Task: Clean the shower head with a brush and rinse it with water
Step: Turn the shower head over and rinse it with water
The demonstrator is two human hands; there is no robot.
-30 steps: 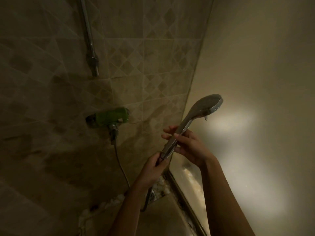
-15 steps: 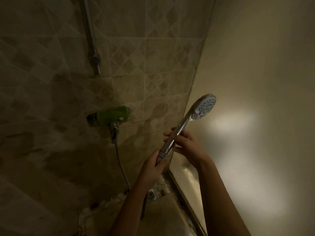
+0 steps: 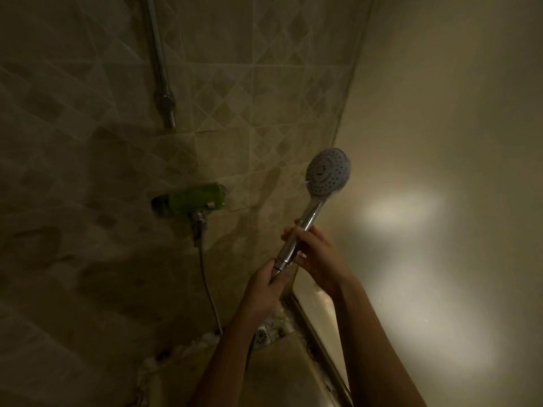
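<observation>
The round, silver-grey shower head on its chrome handle is held up at centre right of the frame, in the corner where the tiled wall meets the plain one. The left hand grips the foot of the handle at the hose coupling, and the right hand has its fingers curled round the handle just above. No brush is in view and no water shows at the nozzles, so this looks like the readying step: presenting the nozzle face for scrubbing. The next move would call for freeing one hand to fetch a brush while the other keeps the face turned up.

A second ago the head sat nearly edge-on, its face turned away to the right. It has since been rolled round, so the dotted nozzle plate now faces the camera. The green mixer valve on the wall is unchanged.
</observation>
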